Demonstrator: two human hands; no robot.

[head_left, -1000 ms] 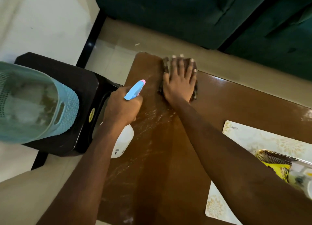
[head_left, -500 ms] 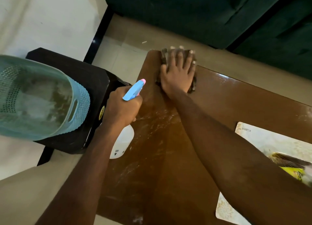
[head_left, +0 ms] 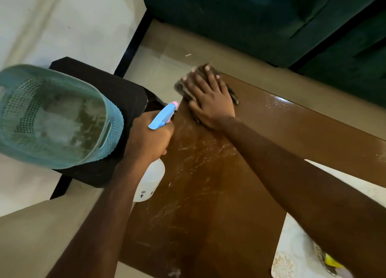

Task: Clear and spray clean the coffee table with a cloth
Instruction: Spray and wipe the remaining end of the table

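The brown coffee table [head_left: 219, 204] shows white smears across its glossy top. My right hand [head_left: 211, 98] lies flat, fingers spread, pressing a dark cloth [head_left: 180, 87] onto the table's far left corner; the cloth overhangs the edge a little. My left hand [head_left: 148, 137] grips a white spray bottle [head_left: 149, 181] with a blue trigger head [head_left: 161, 117] and pink nozzle, held over the table's left edge just short of the cloth.
A pale blue perforated basket [head_left: 52, 119] sits on a black stool [head_left: 117, 96] left of the table. A patterned cream placemat [head_left: 292, 257] with a yellow item [head_left: 332, 263] lies at the near right. A dark green sofa [head_left: 250, 16] stands beyond the table.
My right hand has slid the cloth left to the table's far left corner. The left hand still holds the bottle in much the same place. The view has shifted.
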